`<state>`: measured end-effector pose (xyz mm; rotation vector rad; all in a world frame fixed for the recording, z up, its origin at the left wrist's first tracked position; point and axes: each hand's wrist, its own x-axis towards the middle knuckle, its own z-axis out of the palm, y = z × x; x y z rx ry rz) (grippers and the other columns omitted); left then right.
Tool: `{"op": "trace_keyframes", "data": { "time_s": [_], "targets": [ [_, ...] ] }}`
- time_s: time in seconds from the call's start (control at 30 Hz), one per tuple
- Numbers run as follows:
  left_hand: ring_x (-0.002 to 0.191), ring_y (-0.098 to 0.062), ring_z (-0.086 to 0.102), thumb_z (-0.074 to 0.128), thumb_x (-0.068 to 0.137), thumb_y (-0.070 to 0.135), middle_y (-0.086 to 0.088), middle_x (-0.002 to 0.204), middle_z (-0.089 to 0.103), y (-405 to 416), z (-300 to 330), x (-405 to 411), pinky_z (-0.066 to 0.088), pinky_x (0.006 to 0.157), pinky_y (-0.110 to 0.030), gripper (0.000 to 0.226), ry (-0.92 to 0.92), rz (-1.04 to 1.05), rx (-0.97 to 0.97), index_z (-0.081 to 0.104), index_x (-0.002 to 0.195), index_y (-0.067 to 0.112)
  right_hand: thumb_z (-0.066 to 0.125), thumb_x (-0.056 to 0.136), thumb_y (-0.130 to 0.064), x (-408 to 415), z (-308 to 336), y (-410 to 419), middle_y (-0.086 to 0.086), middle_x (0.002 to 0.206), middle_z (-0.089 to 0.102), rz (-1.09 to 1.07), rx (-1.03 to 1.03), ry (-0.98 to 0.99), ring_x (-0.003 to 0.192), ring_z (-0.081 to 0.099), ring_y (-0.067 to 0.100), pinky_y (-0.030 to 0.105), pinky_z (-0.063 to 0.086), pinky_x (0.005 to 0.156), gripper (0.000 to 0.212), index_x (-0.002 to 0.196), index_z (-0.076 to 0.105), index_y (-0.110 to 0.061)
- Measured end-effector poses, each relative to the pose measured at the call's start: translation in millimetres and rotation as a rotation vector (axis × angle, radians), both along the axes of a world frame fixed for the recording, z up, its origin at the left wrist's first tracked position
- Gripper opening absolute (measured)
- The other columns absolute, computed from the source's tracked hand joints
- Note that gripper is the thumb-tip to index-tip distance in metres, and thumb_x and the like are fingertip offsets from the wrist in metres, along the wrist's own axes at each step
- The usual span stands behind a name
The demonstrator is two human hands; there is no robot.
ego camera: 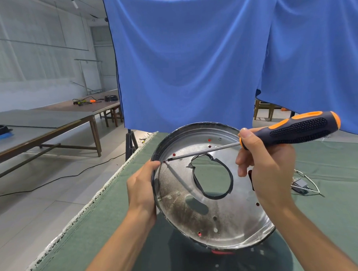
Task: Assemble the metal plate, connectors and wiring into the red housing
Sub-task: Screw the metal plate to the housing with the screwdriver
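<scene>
A round metal plate [223,213] with a large taped centre hole is tilted up toward me above the green table. Red shows through several small holes and at its lower edge [221,252], so the red housing lies behind it, mostly hidden. My left hand [142,187] grips the plate's left rim, thumb over the edge. My right hand [266,164] holds a black-and-orange screwdriver [298,130] by the handle. Its shaft runs left across the plate, and the tip sits at a hole near the left rim [166,161].
A grey connector with white wires [301,186] lies on the green table cover [331,168] to the right. A blue cloth [191,62] hangs behind the table. Long wooden tables [49,125] with tools stand at left, and a black cable crosses the floor.
</scene>
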<state>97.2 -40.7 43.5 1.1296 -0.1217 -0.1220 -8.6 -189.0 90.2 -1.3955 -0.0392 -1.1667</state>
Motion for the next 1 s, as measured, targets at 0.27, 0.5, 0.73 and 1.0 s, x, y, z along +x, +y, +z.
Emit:
{"op": "trace_keyframes", "data": {
  "time_s": [0.27,0.5,0.73,1.0],
  "targets": [
    [0.065,-0.02,0.048,0.061,0.082,0.017,-0.011,0.07,0.054,0.0,-1.0,0.6,0.039,0.06,-0.033,0.016,0.008,0.009,-0.002,0.063,0.069,0.007,0.061,0.084,-0.019,-0.7,0.5,1.5,0.003,0.043,0.051,-0.017,-0.017,0.007,0.032,0.042,0.02,0.022,0.035,0.036,0.025,0.059,0.062,-0.021],
    [0.073,-0.023,0.043,0.06,0.083,0.015,-0.014,0.079,0.049,-1.0,-2.0,0.5,0.036,0.059,-0.033,0.011,0.0,0.013,-0.003,0.061,0.077,0.006,0.062,0.085,-0.021,-0.8,0.0,2.1,0.001,0.044,0.05,-0.026,-0.03,0.019,0.034,0.044,0.018,0.022,0.036,0.037,0.025,0.06,0.062,-0.021],
    [0.072,-0.021,0.038,0.06,0.081,0.016,-0.009,0.079,0.045,-1.8,-4.4,-0.5,0.031,0.063,-0.035,0.006,-0.069,0.009,0.043,0.057,0.081,0.011,0.06,0.087,-0.021,-1.7,1.9,1.5,0.002,0.044,0.049,-0.035,-0.056,0.019,0.031,0.041,0.019,0.023,0.035,0.037,0.028,0.058,0.059,-0.02],
    [0.058,-0.016,0.037,0.059,0.082,0.014,-0.006,0.06,0.038,-2.9,-6.3,-1.4,0.031,0.056,-0.03,0.025,-0.125,0.054,0.078,0.053,0.058,0.011,0.06,0.086,-0.022,-1.0,5.4,7.6,0.004,0.043,0.048,-0.071,-0.061,0.01,0.03,0.041,0.017,0.018,0.033,0.037,0.027,0.061,0.056,-0.014]
  ]
}}
